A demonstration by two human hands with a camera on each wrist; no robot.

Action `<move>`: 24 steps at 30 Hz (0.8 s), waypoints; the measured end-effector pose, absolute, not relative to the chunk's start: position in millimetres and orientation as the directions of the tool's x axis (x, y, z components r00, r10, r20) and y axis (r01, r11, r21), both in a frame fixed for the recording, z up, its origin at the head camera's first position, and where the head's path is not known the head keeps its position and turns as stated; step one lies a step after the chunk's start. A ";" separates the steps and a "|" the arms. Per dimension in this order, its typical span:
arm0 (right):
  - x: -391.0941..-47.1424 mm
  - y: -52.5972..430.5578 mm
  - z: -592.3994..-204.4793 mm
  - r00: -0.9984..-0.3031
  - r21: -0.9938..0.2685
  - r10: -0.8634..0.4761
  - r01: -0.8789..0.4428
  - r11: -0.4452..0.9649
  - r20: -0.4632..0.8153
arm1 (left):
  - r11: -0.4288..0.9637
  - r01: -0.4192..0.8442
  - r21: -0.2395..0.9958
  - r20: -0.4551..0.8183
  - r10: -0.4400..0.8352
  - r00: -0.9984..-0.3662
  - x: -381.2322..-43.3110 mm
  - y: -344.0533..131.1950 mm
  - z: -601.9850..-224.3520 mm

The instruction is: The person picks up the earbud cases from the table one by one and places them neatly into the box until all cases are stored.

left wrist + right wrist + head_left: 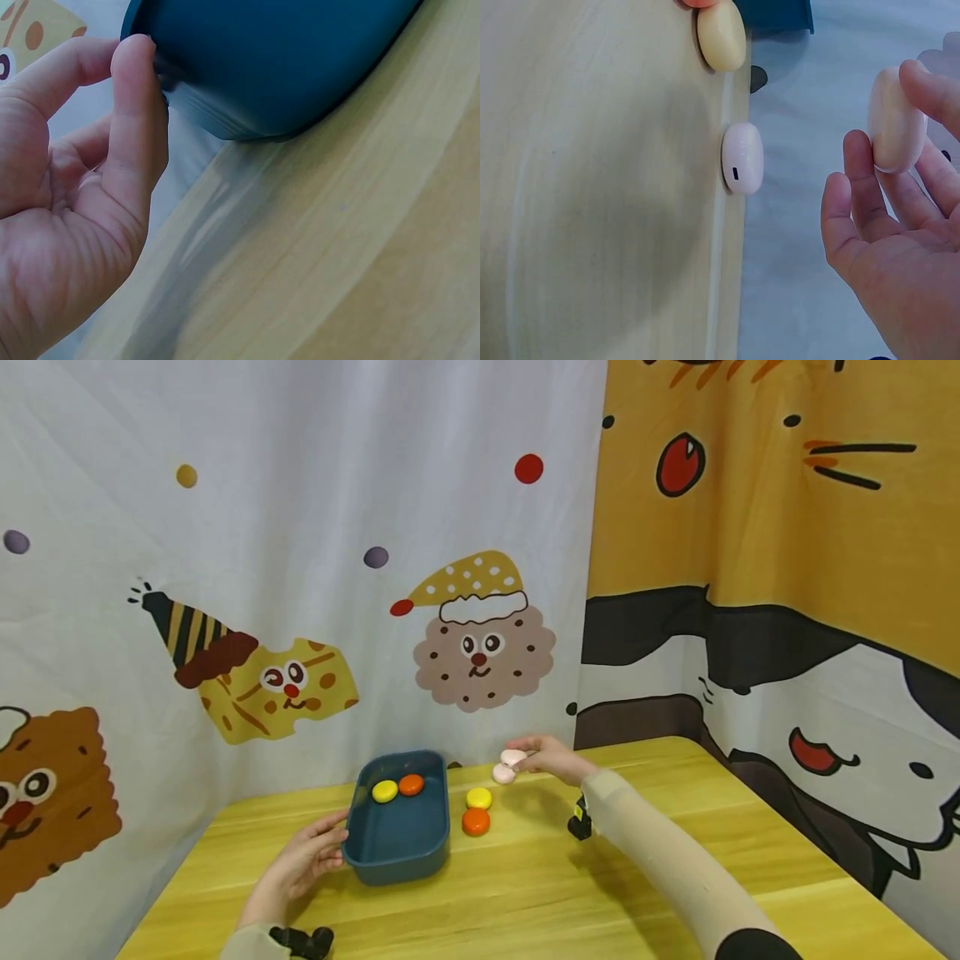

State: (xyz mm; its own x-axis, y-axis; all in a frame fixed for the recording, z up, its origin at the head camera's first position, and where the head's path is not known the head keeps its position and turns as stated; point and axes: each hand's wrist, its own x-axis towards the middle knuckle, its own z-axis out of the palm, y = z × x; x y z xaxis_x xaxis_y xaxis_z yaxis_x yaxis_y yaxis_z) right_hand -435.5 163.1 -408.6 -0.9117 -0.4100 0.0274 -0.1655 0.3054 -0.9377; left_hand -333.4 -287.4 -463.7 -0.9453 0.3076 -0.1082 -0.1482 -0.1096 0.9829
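My left hand (pixel 309 857) holds the left rim of a dark blue, rounded rectangular bin (pixel 397 867), its thumb and a finger pinching the wall in the left wrist view. Inside the bin lie a yellow disc (pixel 385 791) and an orange disc (pixel 410 785). Raised over the back of the table, my right hand (pixel 551 758) grips a pale pink, pebble-shaped disc (pixel 896 124) between thumb and fingers. A second pale pink disc (pixel 742 159), with a small dark slot in its side, sits on the table below that hand.
Right of the bin, a yellow disc (pixel 478 798) and an orange disc (pixel 476 822) lie close together on the wooden table (pixel 510 893). A white curtain (pixel 300 527) with cartoon figures hangs along the back edge, and a printed yellow curtain (pixel 750 543) stands at the right.
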 end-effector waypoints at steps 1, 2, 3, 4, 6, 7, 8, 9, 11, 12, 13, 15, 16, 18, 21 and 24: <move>-435.9 163.2 -408.5 -0.914 -0.936 -0.405 -0.166 0.311 0.028 | -0.111 -0.149 0.983 -0.108 0.312 -0.944 -333.4 -287.4 -463.9; -436.4 163.1 -408.4 -0.916 -0.935 -0.401 -0.165 0.315 0.026 | -0.114 -0.149 0.982 -0.107 0.314 -0.943 -333.5 -287.4 -464.2; -436.7 163.0 -408.0 -0.917 -0.933 -0.397 -0.164 0.319 0.025 | -0.114 -0.149 0.982 -0.106 0.319 -0.942 -333.6 -287.3 -464.3; -436.9 162.9 -407.4 -0.919 -0.933 -0.394 -0.161 0.322 0.023 | -0.114 -0.146 0.983 -0.103 0.320 -0.942 -333.8 -287.2 -464.7; -437.3 162.2 -406.2 -0.921 -0.932 -0.390 -0.163 0.325 0.024 | -0.111 -0.140 0.984 -0.096 0.328 -0.940 -334.2 -287.3 -465.2; -437.4 161.8 -405.4 -0.921 -0.931 -0.389 -0.163 0.326 0.025 | -0.109 -0.137 0.985 -0.095 0.329 -0.940 -334.4 -287.4 -465.4; -437.6 161.1 -404.5 -0.920 -0.933 -0.390 -0.160 0.323 0.023 | -0.108 -0.133 0.985 -0.091 0.326 -0.941 -334.6 -287.3 -465.8; -437.7 160.5 -403.5 -0.918 -0.933 -0.395 -0.162 0.321 0.023 | -0.106 -0.129 0.986 -0.088 0.330 -0.940 -334.5 -287.4 -465.7; -437.7 159.1 -401.2 -0.914 -0.932 -0.404 -0.171 0.321 0.029 | -0.102 -0.132 0.986 -0.093 0.326 -0.941 -334.5 -287.4 -465.6; -437.4 158.5 -399.8 -0.912 -0.931 -0.410 -0.178 0.319 0.034 | -0.102 -0.131 0.986 -0.092 0.325 -0.941 -334.3 -287.3 -465.3; -437.2 157.6 -398.4 -0.910 -0.931 -0.414 -0.181 0.317 0.036 | -0.101 -0.135 0.986 -0.096 0.322 -0.942 -334.2 -287.3 -465.0; -436.7 155.6 -395.7 -0.908 -0.930 -0.418 -0.188 0.317 0.041 | -0.102 -0.139 0.985 -0.099 0.321 -0.942 -333.7 -287.1 -464.2; -436.5 154.6 -394.4 -0.908 -0.929 -0.417 -0.189 0.317 0.042 | -0.104 -0.141 0.985 -0.101 0.320 -0.942 -333.6 -287.2 -464.0; -436.7 152.5 -392.5 -0.909 -0.929 -0.415 -0.188 0.319 0.041 | -0.111 -0.139 0.984 -0.097 0.324 -0.941 -333.2 -287.3 -463.5; -437.5 149.9 -390.5 -0.909 -0.928 -0.415 -0.185 0.324 0.036 | -0.124 -0.141 0.982 -0.094 0.325 -0.941 -332.1 -287.1 -462.7; -437.4 147.1 -387.6 -0.908 -0.927 -0.418 -0.188 0.324 0.038 | -0.128 -0.144 0.981 -0.097 0.318 -0.943 -331.5 -286.8 -462.3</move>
State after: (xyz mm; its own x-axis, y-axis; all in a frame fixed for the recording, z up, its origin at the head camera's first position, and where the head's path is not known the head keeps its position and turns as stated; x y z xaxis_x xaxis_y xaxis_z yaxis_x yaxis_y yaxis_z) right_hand -437.4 147.1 -387.6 -0.9077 -0.4180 0.0382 -0.1884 0.3244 -0.9269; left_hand -331.5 -286.8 -462.3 -0.9430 0.3184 -0.0968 -0.1440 -0.1282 0.9812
